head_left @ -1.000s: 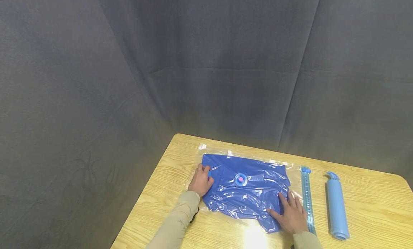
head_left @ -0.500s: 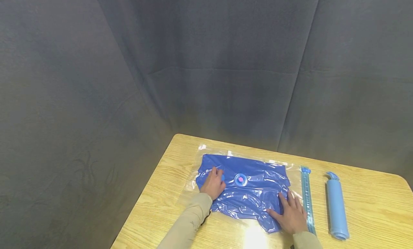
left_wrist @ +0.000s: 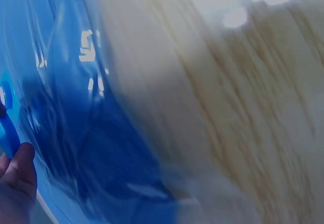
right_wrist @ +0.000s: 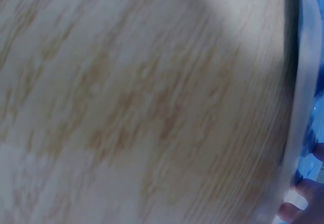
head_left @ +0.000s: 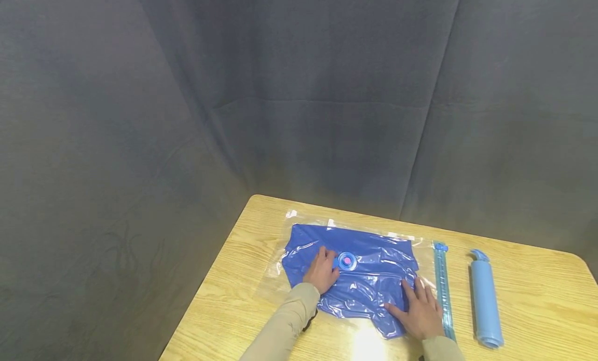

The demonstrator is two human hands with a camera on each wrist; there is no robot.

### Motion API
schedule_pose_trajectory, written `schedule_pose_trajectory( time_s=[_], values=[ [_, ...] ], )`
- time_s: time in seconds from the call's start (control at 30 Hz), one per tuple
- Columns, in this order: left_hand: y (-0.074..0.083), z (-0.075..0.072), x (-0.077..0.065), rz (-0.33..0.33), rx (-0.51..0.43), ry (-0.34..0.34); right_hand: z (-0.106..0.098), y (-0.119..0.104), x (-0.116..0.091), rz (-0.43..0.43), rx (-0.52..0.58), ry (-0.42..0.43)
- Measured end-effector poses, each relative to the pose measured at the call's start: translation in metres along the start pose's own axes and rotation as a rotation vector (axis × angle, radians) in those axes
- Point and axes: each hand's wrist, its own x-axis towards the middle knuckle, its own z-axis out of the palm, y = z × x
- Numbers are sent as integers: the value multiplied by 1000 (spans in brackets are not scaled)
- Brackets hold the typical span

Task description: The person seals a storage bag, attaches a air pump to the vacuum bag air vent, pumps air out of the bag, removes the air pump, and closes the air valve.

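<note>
A clear vacuum storage bag [head_left: 422, 249] lies flat on the table with a folded blue cloth [head_left: 374, 246] inside. Near the bag's middle is a round blue valve [head_left: 347, 261] with a pink centre. My left hand [head_left: 321, 271] pinches a blue valve cap [left_wrist: 7, 135] between thumb and fingers, just left of the valve. Whether cap and valve touch cannot be made out. On the bag's lower right part rests my right hand [head_left: 422, 313], its fingers spread; only some fingertips [right_wrist: 306, 188] show in the right wrist view.
Along the bag's right end runs a teal zip strip [head_left: 444, 288] with a blue slider [head_left: 440, 246] at its far end. A light blue hand pump [head_left: 486, 301] lies to the right. Grey curtains [head_left: 327, 117] hang behind the wooden table [head_left: 537, 293].
My left hand has moved right across the bag with the valve cap, from the bag's left side to beside the valve. My right hand has stayed in place.
</note>
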Motion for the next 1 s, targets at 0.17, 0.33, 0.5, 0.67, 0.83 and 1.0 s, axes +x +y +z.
schedule_pose_trajectory(
  time_s=[0.17,0.33,0.5,0.67,0.83,1.0],
  values=[
    [5,5,2,0,1,4,1,0,0,5,-3,-9],
    [9,9,5,9,29,18,-1,-1,0,10,1,-6],
    [13,14,8,-9,25,0,1,0,0,14,-4,-8],
    [14,17,10,-10,13,7,4,2,0,11,-14,-5],
    [16,20,13,-7,5,15,4,3,0,0,-13,12],
    [21,21,16,15,14,35,3,3,-1,-14,-8,29]
  ],
)
